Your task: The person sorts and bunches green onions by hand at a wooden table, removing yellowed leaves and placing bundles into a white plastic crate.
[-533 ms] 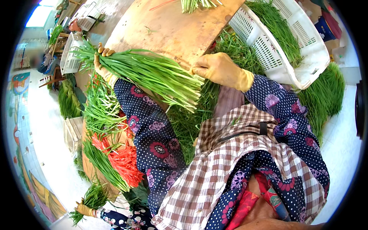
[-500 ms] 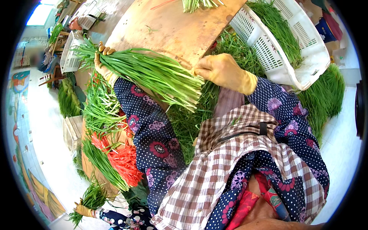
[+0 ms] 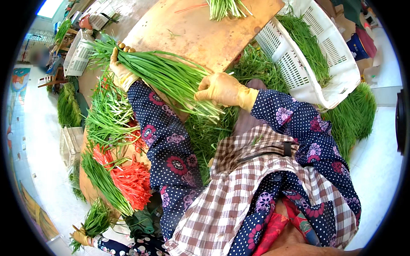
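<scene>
My left hand (image 3: 121, 64), in a yellow glove, is closed around the leafy end of a big bunch of garlic chives (image 3: 166, 77). The bunch slants across my front, its pale cut ends pointing down to the right. My right hand (image 3: 220, 89), gloved likewise, is at those stem ends with thumb and fingers pinched on some chives; the fingertips are partly hidden. Beyond the bunch lies a wooden board (image 3: 188, 32) with another bundle of chives (image 3: 226, 8) at its far edge.
A white perforated crate (image 3: 286, 51) holding chives stands at right. Loose green leaves (image 3: 260, 68) heap below the board. At left lie more chives (image 3: 111, 115) and red ties (image 3: 130, 181). Another person's gloved hand (image 3: 80, 235) holds chives at lower left. More chives (image 3: 352, 119) lie right.
My right hand has moved left and slightly down, from the tip of the stem ends onto the stems. The left hand keeps its hold; the whole view has shifted slightly.
</scene>
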Motion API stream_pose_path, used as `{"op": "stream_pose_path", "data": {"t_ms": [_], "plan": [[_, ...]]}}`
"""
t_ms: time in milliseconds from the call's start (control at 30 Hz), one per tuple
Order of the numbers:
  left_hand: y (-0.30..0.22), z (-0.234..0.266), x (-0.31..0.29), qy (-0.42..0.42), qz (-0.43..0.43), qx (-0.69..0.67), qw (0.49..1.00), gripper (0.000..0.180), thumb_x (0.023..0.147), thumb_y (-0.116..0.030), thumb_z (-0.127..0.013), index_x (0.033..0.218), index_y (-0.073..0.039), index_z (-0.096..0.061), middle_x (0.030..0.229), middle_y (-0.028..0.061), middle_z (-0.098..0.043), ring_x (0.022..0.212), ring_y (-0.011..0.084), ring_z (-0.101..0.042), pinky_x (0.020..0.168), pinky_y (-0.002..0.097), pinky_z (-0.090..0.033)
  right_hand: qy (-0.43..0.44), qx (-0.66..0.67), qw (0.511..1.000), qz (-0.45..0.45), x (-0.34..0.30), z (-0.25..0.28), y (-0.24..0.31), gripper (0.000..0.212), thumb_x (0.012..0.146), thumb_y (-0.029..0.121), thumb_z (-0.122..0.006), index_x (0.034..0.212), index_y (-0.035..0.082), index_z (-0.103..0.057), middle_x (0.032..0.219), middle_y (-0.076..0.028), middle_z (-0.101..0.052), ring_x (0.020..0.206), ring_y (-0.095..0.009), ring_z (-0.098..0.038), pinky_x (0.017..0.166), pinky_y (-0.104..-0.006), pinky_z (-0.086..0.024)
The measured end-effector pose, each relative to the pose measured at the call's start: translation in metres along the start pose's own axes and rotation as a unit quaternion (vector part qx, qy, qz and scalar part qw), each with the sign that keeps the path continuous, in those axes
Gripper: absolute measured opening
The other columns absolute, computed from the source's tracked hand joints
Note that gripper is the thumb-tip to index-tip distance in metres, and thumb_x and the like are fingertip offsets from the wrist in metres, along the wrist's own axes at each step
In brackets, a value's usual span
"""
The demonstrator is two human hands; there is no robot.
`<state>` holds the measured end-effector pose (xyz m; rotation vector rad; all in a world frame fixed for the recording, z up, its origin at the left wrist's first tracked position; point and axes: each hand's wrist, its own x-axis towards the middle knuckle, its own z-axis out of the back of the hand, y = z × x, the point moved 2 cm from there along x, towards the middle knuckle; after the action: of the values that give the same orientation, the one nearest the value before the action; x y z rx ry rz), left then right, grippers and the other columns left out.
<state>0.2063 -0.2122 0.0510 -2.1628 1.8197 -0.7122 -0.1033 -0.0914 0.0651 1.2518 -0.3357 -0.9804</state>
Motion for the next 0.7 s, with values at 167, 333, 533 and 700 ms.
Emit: {"op": "stream_pose_path", "data": {"t_ms": [167, 333, 533, 700], "plan": [[-0.001, 0.002, -0.001, -0.035, -0.015, 0.026, 0.999, 0.018, 0.083, -0.014, -0.051, 0.094, 0.0, -0.049, 0.079, 0.0072, -0.051, 0.066, 0.0176, -0.048, 0.061, 0.0308, -0.043, 0.008, 0.055, 0.997, -0.046, -0.008, 0.001, 0.005, 0.023, 0.077, 0.022, -0.062, 0.084, 0.0, -0.062, 0.053, -0.005, -0.056, 0.04, -0.011, -0.05, 0.038, -0.0255, -0.041], [-0.004, 0.004, -0.001, -0.049, -0.025, 0.024, 0.998, 0.016, 0.083, -0.015, -0.051, 0.09, -0.001, -0.049, 0.079, 0.0071, -0.051, 0.066, 0.0176, -0.048, 0.06, 0.0307, -0.043, 0.04, 0.051, 0.997, -0.052, -0.006, -0.003, 0.018, 0.023, 0.079, 0.02, -0.06, 0.085, -0.002, -0.061, 0.052, -0.007, -0.055, 0.04, -0.011, -0.051, 0.036, -0.0242, -0.041], [0.0, -0.001, 0.002, -0.043, -0.031, 0.062, 0.997, 0.018, 0.082, -0.015, -0.052, 0.092, 0.0, -0.05, 0.078, 0.0068, -0.051, 0.064, 0.0176, -0.048, 0.06, 0.0313, -0.043, 0.004, 0.131, 0.991, -0.04, -0.003, 0.005, 0.0, 0.018, 0.079, 0.014, -0.058, 0.079, -0.004, -0.058, 0.051, -0.005, -0.054, 0.036, -0.012, -0.049, 0.034, -0.026, -0.04], [0.003, 0.005, -0.005, -0.046, -0.04, 0.073, 0.995, 0.019, 0.082, -0.016, -0.052, 0.094, -0.001, -0.05, 0.078, 0.0062, -0.051, 0.064, 0.0178, -0.049, 0.059, 0.0316, -0.043, -0.021, 0.101, 0.995, -0.004, -0.025, 0.014, 0.012, 0.016, 0.078, 0.013, -0.057, 0.078, -0.003, -0.056, 0.051, -0.004, -0.053, 0.034, -0.011, -0.048, 0.033, -0.0255, -0.041]]}}
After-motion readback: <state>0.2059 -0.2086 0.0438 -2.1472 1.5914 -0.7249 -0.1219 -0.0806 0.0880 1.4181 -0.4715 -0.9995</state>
